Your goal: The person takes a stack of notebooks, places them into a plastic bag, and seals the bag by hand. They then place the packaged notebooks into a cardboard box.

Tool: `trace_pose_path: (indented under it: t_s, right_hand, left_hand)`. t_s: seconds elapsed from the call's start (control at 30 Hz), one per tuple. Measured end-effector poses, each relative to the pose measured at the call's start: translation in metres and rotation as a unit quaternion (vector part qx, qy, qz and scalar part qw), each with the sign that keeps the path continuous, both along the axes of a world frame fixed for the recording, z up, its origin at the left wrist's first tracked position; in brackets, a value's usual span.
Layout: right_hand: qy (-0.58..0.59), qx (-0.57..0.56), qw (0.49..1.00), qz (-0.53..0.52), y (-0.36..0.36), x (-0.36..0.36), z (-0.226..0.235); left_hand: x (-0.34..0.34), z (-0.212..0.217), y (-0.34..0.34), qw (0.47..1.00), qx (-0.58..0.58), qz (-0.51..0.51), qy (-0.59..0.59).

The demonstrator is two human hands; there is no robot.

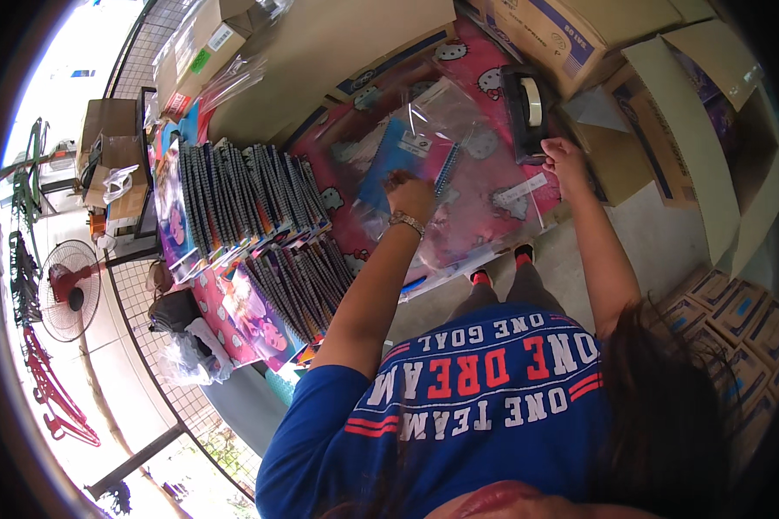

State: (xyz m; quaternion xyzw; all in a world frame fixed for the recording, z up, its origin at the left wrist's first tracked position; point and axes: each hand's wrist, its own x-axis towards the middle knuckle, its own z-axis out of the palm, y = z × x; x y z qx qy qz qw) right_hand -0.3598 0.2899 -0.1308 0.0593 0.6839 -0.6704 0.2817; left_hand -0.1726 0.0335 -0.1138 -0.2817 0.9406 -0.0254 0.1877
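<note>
A blue spiral notebook (pixel 388 156) lies in a clear plastic bag on the pink table covering, with a second spiral binding (pixel 447 169) showing at its right. My left hand (pixel 409 192) rests over the notebook's lower part, fingers stretched out across the plastic, slightly blurred. At the right, a black tape dispenser (pixel 521 112) with a pale roll stands on the table. Beside its near end is my right hand (pixel 564 163), closed with fingers curled together. Whatever those fingers may pinch is too small to make out. A white printed strip (pixel 525 186) lies between the hands.
Several spiral notebooks are stacked in two rows (pixel 242 190) at the left. Cardboard boxes (pixel 571 43) line the back and right, one with raised flaps (pixel 679 130). Clear plastic bags (pixel 446 104) spread over the table. A fan (pixel 69 290) stands far left.
</note>
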Motion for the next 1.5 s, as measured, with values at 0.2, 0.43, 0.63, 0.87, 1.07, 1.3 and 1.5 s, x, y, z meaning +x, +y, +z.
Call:
trace_pose_path:
  t_s: [0.2, 0.43, 0.63, 0.87, 1.07, 1.3, 1.5]
  right_hand:
    - [-0.088, -0.111, 0.981, -0.131, -0.002, 0.052, 0.016]
    - [-0.288, -0.337, 0.812, 0.379, -0.114, 0.056, 0.015]
    - [0.376, 0.136, 0.501, 0.768, -0.276, 0.037, 0.059]
    - [0.407, 0.225, 0.341, 0.817, -0.289, 0.039, 0.039]
    - [0.446, 0.312, 0.465, 0.698, -0.258, 0.042, 0.053]
    - [0.375, 0.238, 0.829, 0.341, -0.162, 0.016, 0.032]
    - [-0.003, 0.096, 0.949, 0.301, -0.140, 0.174, -0.001]
  left_hand:
    - [0.013, 0.022, 0.013, 0.998, -0.004, -0.020, -0.051]
    - [0.022, -0.015, 0.015, 0.996, 0.044, 0.056, 0.056]
    - [0.022, -0.032, 0.034, 0.986, 0.027, 0.080, 0.144]
    - [0.040, -0.046, 0.037, 0.964, 0.050, 0.084, 0.247]
    - [0.045, -0.039, 0.033, 0.968, 0.041, 0.037, 0.244]
    - [0.062, 0.017, -0.072, 0.766, 0.403, 0.324, 0.384]
    - [0.056, 0.002, -0.135, 0.946, 0.234, 0.196, 0.107]
